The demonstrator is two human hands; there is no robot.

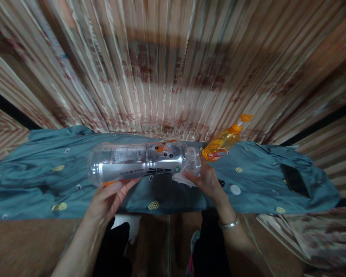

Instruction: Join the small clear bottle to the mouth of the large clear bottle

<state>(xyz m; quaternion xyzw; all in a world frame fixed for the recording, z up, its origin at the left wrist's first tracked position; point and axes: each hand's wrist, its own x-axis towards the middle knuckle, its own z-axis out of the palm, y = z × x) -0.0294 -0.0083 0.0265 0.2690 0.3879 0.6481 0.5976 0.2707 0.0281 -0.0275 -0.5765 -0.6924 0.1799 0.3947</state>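
Observation:
A large clear plastic container (127,161) with a printed label is held sideways above the cloth-covered table, its mouth end pointing right. My left hand (111,196) supports it from below near its base, fingers passing beneath it. At the mouth end, my right hand (206,177) is closed around the neck area and a crumpled white tissue (183,179) shows between it and the container. Just beyond my right hand, an orange pump bottle (220,145) leans on the cloth.
A teal patterned cloth (40,181) covers the long narrow table. On its right side lie a round white lid (235,189) and a dark phone (295,180). A small black item (221,183) is beside my right wrist. Pleated curtains (167,77) hang behind.

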